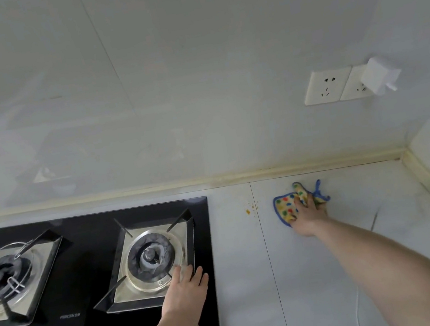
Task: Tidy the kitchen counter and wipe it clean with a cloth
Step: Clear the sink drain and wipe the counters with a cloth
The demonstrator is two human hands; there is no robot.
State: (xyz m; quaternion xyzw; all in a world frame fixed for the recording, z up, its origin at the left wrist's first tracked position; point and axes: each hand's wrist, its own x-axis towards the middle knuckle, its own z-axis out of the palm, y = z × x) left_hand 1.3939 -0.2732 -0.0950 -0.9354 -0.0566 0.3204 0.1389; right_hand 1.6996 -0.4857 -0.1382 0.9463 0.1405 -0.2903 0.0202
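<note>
Cloth (286, 207): spotted yellow with blue edging, lying bunched on the counter (326, 272) near the back corner, just right of a seam. I read it as soft, light and limp; it will fold under drag, so best pinned with a flat palm, not pinched.

Right hand (309, 216) sits on it, fingers curled into the folds.

Orange crumbs (249, 210) lie just left of the cloth, unwiped.

Left hand (185, 290) rests flat, fingers together, on the black glass hob (93, 325) by the right burner (153, 258).

Counter pale and smooth. Tiled wall behind, with sockets (327, 86) and a plugged adapter (380, 75).
</note>
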